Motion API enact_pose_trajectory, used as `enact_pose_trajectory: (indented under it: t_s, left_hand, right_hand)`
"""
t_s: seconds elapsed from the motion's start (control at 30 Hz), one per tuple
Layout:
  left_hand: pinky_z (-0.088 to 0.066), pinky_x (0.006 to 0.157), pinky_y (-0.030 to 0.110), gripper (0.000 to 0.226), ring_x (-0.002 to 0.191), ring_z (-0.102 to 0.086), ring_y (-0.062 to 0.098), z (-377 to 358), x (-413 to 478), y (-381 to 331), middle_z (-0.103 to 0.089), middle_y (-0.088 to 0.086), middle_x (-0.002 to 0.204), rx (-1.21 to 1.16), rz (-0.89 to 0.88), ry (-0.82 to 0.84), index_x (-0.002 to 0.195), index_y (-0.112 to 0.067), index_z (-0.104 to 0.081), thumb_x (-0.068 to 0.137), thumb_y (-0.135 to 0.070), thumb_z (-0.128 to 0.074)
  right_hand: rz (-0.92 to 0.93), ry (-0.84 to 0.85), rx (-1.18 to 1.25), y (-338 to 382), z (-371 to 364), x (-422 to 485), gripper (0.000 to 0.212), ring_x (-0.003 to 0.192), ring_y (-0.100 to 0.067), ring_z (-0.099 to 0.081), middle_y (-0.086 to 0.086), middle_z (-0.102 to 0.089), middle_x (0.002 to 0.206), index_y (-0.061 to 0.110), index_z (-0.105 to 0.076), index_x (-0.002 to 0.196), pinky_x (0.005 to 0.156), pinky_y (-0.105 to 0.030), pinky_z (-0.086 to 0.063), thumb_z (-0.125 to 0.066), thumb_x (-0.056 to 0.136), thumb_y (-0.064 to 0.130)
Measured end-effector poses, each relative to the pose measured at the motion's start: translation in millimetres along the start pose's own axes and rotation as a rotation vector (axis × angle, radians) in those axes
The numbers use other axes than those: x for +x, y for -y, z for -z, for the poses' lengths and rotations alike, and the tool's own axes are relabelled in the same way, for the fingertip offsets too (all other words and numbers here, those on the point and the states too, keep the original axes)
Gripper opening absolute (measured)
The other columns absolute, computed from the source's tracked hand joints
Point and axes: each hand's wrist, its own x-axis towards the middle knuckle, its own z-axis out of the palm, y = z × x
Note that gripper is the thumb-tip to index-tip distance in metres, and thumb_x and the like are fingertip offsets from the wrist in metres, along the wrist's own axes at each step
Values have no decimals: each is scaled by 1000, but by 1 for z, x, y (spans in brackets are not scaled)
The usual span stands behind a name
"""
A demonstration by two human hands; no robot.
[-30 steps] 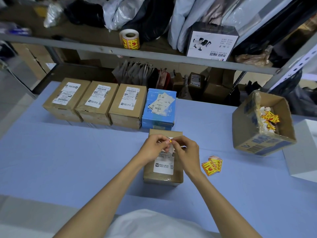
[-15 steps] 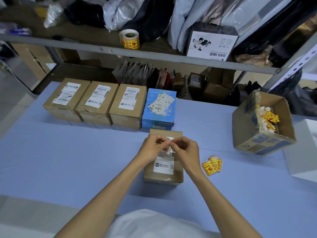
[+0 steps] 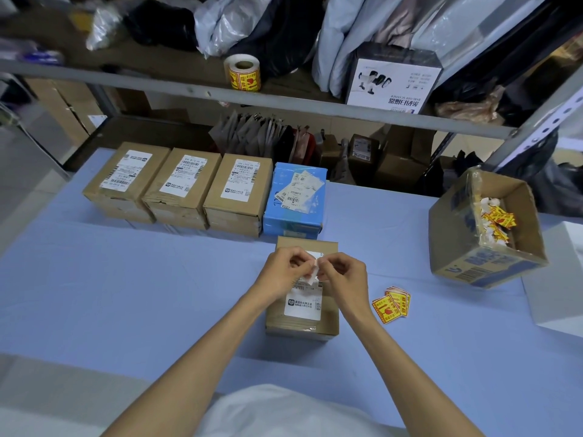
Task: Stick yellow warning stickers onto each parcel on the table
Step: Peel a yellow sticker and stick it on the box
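Place: a parcel packing and dispatch room, part stockroom.
Desk: a long desk (image 3: 126,294) under pale blue cloth, set up as a work surface right against the storage rack.
Parcels: three taped brown parcels (image 3: 186,190) in a row and a blue parcel (image 3: 296,200) just beside them, all bearing printed barcode shipping labels.
Labelling supplies: a stack of yellow stickers (image 3: 391,304) on the desk, an open carton (image 3: 485,247) of loose ones, and a sticker roll (image 3: 242,74) on the shelf.
Shelving: a grey metal shelf (image 3: 284,102) crowded with plastic mailer bags (image 3: 233,23) and a barcode scanner box (image 3: 392,80).
Stock: paper envelopes (image 3: 252,137) standing beneath the shelf, and cartons (image 3: 63,111) stacked at the left.
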Motion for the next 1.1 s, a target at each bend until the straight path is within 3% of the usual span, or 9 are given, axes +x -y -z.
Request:
enact_pose_trajectory:
  t_s: [0.23, 0.4, 0.5, 0.67, 0.87, 0.93, 1.03, 1.1]
  left_hand:
    - [-54, 79, 39, 9, 81, -67, 27, 1, 0, 1, -71, 6, 80, 61, -11, 17, 80, -18, -66, 89, -17, -62]
    - [-54, 85, 34, 12, 82, -67, 16, -1, 0, 2, -70, 1, 83, -10, 17, 22, 82, -16, -65, 90, -24, -61]
    - [-51, 77, 24, 25, 75, -63, 8, -3, -1, -2, -67, 1, 79, -35, -1, 29, 83, -9, -63, 90, -34, -63]
    - [-51, 76, 30, 21, 73, -65, 13, 1, 2, -2, -64, -2, 77, -50, 2, 37, 78, -10, -57, 91, -26, -61]
    - [-53, 76, 38, 27, 88, -67, 26, 17, 7, 8, -62, 13, 85, -10, 148, -110, 70, -17, -40, 93, -14, -54]
    - [-53, 74, 45, 29, 84, -62, 25, 20, 6, 7, -56, 12, 78, 8, 169, -160, 68, -18, -36, 89, -9, -53]
    - [-41, 63, 34, 27, 76, -52, 19, 18, 6, 3, -49, 2, 71, 69, 170, -203, 68, -17, -38, 84, -6, -56]
    - [-45, 61, 27, 22, 78, -57, 15, 14, 6, 0, -56, 0, 79, 50, 154, -218, 76, -17, -44, 86, -5, -60]
  right_hand:
    - [31, 52, -5, 4, 1, -1, 10, 73, -19, -69, -6, -71, 74, 7, -70, 80, 69, -27, -55, -69, 85, 14]
    - [10, 25, 3, 3, -1, 0, 11, 72, -23, -69, -7, -71, 73, 6, -70, 79, 70, -32, -55, -64, 87, 10]
    - [20, 33, 18, 7, -3, -1, 11, 68, -18, -68, -6, -71, 69, 7, -70, 77, 67, -28, -55, -64, 86, 7]
    - [-8, 25, 37, 9, 0, 3, 10, 66, -16, -65, -10, -68, 71, 2, -68, 79, 66, -27, -54, -64, 87, 7]
    - [-106, -145, 80, 4, 15, 15, 11, 67, -21, -63, -12, -67, 72, 0, -65, 82, 62, -26, -52, -60, 90, 6]
    - [-130, -188, 92, 2, 19, 16, 11, 68, -22, -63, -12, -67, 73, 0, -65, 83, 61, -26, -51, -59, 90, 6]
    - [-153, -228, 84, 2, 22, 16, 11, 69, -21, -63, -12, -67, 73, 0, -65, 83, 62, -26, -52, -59, 89, 7]
    - [-159, -233, 84, 4, 20, 16, 11, 69, -21, -64, -12, -68, 73, 3, -64, 80, 62, -27, -52, -60, 89, 7]
